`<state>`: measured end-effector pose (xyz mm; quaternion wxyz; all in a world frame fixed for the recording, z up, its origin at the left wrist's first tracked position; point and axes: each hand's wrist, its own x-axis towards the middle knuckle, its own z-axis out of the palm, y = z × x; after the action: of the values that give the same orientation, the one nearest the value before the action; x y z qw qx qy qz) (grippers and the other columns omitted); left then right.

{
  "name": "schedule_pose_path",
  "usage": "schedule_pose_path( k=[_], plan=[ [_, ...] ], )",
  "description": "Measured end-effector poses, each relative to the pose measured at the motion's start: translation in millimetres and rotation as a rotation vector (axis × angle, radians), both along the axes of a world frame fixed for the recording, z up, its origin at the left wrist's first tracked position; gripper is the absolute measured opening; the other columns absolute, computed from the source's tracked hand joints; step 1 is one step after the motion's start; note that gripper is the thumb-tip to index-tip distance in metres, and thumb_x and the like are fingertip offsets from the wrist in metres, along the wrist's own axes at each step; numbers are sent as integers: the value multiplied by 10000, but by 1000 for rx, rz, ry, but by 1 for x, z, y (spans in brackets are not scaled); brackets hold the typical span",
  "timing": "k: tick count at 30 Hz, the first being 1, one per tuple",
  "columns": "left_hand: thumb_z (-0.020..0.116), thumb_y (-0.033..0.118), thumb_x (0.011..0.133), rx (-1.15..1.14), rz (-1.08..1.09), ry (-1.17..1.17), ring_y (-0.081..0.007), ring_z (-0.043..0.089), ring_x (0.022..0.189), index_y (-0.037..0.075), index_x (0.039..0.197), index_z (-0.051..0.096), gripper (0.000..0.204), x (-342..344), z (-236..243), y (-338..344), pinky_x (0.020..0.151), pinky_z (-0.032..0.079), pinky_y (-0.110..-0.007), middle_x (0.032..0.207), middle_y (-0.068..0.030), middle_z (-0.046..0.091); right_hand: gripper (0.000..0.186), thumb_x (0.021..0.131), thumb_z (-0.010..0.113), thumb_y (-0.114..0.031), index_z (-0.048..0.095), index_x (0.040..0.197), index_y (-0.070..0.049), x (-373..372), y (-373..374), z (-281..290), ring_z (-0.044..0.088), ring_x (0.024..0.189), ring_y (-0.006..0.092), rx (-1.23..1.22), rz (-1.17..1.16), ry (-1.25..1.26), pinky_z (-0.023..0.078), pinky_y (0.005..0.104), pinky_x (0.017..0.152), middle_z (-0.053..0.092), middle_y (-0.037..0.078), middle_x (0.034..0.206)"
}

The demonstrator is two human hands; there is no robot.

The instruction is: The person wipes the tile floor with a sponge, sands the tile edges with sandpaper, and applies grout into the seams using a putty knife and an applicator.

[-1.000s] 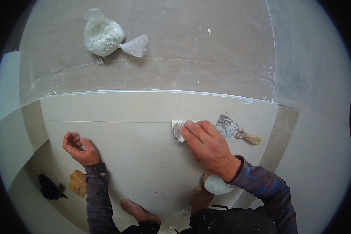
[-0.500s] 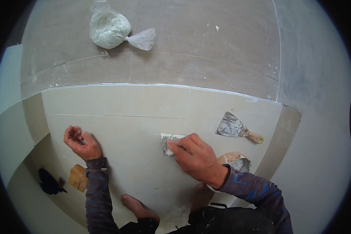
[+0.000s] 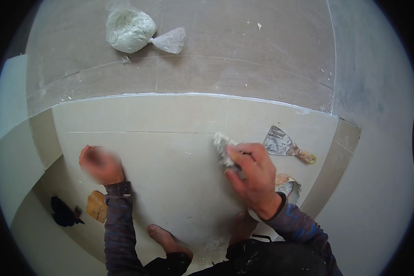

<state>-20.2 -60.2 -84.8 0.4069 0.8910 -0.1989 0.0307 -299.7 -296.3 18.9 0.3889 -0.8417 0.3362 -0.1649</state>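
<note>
Pinched in my right hand (image 3: 255, 177) is a small flat scraper (image 3: 223, 149), its edge thick with white paste. It is just below a thin joint line in the cream tiles (image 3: 170, 170); I cannot tell whether it touches them. My left hand (image 3: 101, 165) hovers over the tiles at left, smeared by motion, with its fingers hidden. To the right of the scraper lies a putty knife (image 3: 278, 141) with a paste-covered blade and a worn handle. A round, paste-stained container (image 3: 287, 186) sits partly behind my right wrist.
A knotted clear bag of white powder (image 3: 131, 32) rests on the grey-brown tiles beyond a white joint. A yellow-brown block (image 3: 96, 205) and a dark cloth-like thing (image 3: 63, 211) lie at lower left. Low tiled edges border both sides. My bare feet (image 3: 168, 241) are close below.
My right hand has moved right and farther away, bringing the scraper up near the joint line and tilting it more on edge. My left hand has turned, its curled fingers now blurred.
</note>
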Motion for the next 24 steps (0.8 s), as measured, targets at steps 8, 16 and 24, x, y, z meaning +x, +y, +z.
schedule_pose_path(
  k=[8, 16, 24],
  plan=[
    [548, -17, 853, -34, -25, -3, -153, 510, 943, 23, 1311, 505, 462, 2, -2, -1, 847, 428, -291, 1104, -69, 564, 448, 737, 771, 27, 680, 1176, 8, 57, 50, -35, 595, 853, 303, -43, 8, 55, 520, 407, 697, 534, 122, 917],
    [511, -11, 894, -94, -31, -33, -170, 529, 973, 20, 1316, 523, 424, 3, -12, -6, 868, 453, -312, 1159, -96, 563, 340, 837, 737, -5, 677, 1172, -15, 31, 42, -16, 624, 881, 337, 257, -59, -238, 532, 388, 750, 611, 153, 991],
    [605, -76, 827, -20, -955, -44, -349, 575, 1185, 61, 1285, 632, 479, -191, 64, -154, 1009, 461, -426, 1275, -148, 615, 335, 977, 748, -124, 675, 1238, 74, -163, 0, 75, 633, 953, 68, 845, -550, -345, 526, 250, 845, 740, 64, 1084]
  ],
)
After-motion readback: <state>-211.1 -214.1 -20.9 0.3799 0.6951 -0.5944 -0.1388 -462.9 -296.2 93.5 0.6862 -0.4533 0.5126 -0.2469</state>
